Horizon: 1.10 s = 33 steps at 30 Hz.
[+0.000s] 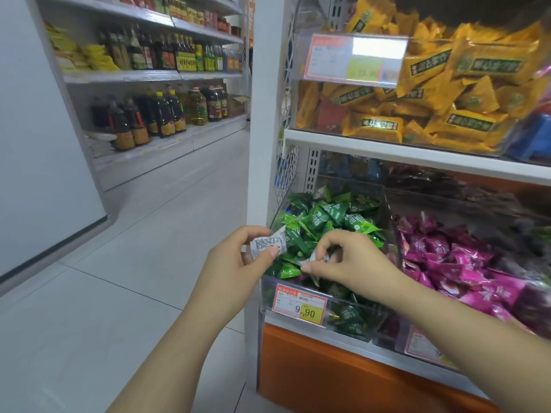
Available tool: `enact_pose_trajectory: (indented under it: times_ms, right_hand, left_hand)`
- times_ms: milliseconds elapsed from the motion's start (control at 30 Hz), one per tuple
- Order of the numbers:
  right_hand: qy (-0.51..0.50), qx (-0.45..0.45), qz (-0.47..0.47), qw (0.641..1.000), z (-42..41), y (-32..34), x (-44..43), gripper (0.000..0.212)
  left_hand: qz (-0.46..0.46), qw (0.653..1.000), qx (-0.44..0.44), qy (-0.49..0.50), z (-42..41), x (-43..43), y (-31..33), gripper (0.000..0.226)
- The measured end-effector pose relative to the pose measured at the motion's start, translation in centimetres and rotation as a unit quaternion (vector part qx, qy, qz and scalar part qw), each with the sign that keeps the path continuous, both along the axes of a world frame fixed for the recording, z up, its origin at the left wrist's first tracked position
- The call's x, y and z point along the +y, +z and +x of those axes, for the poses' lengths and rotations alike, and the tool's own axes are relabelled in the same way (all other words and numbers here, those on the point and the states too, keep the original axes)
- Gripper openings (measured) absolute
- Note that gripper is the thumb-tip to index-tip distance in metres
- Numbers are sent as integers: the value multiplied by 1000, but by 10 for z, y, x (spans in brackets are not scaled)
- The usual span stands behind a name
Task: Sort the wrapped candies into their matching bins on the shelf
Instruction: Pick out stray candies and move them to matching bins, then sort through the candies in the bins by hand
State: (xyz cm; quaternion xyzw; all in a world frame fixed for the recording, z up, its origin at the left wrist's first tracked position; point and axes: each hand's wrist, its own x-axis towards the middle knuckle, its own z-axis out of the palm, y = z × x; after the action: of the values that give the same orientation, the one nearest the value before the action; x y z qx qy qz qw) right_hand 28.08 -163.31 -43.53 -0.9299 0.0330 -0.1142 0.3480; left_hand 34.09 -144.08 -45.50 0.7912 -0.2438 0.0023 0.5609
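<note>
My left hand [238,260] pinches a white wrapped candy [268,242] with small print, held just left of the clear bin of green candies [325,225]. Over that bin's front part, my right hand [348,260] pinches another whitish wrapped candy [317,260] between thumb and fingers. The green bin's front wall [351,308] carries a price tag [301,304] reading 9.90. A clear bin of magenta candies [465,263] stands to its right. On the shelf above sits a bin of yellow-orange wrapped candies [432,93].
A white shelf upright [262,144] borders the green bin on the left. The shelf base below is orange [328,368]. Across the tiled aisle floor [119,263] a rack holds oil and sauce bottles [158,114]. A grey wall panel [38,129] stands at far left.
</note>
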Motion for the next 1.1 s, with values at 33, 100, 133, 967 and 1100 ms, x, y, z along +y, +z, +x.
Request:
enact_pose_trajectory:
  times_ms: [33,100,133,967,1100]
  right_hand:
    - [-7,-12,31,999,-5,1,-1,32]
    - [-9,-27,79,996,-14,8,-5,37]
    - [-6,-30,84,996,-18,11,-7,37]
    - [-345,-227,-41,910,-173,21,-189,17]
    - [-449,-149,-173,864,-194,10,-234,27]
  left_hand:
    - [6,1000,-3,-3,-1,-2,-1,17]
    - [14,1000,-6,-12,-2,-7,-2,16]
    - [14,1000,-6,-19,-4,-11,-1,17]
    - [87,958,-137,-236,-96,-219,5,34]
    - [119,949,-174,-232,-97,-227,-2,32]
